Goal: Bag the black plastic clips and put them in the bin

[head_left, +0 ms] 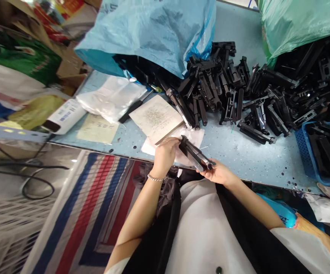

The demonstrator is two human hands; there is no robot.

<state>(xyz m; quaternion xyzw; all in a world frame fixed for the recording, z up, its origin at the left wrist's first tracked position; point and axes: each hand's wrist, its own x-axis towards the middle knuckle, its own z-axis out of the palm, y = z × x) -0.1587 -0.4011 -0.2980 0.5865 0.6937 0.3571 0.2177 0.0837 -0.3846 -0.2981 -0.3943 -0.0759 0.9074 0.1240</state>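
Observation:
A long, narrow black plastic part [195,154] with a slotted frame is held at an angle above the table's front edge. My right hand [218,172] is closed around its lower right end. At the upper left end, my left hand [165,152] is pinched close against the part; what its fingertips hold is hidden. Under my left hand lie a white plastic sheet [197,137] and a square pale board [155,116] with small specks scattered on it. Similar black parts [210,82] are heaped just behind.
A blue bag [153,30] and a green bag [304,23] stand at the back with black parts spilling out. At right is a blue basket [304,156] of parts. A clear plastic bag [113,97], a paper note [98,128] and a white box [68,114] lie left.

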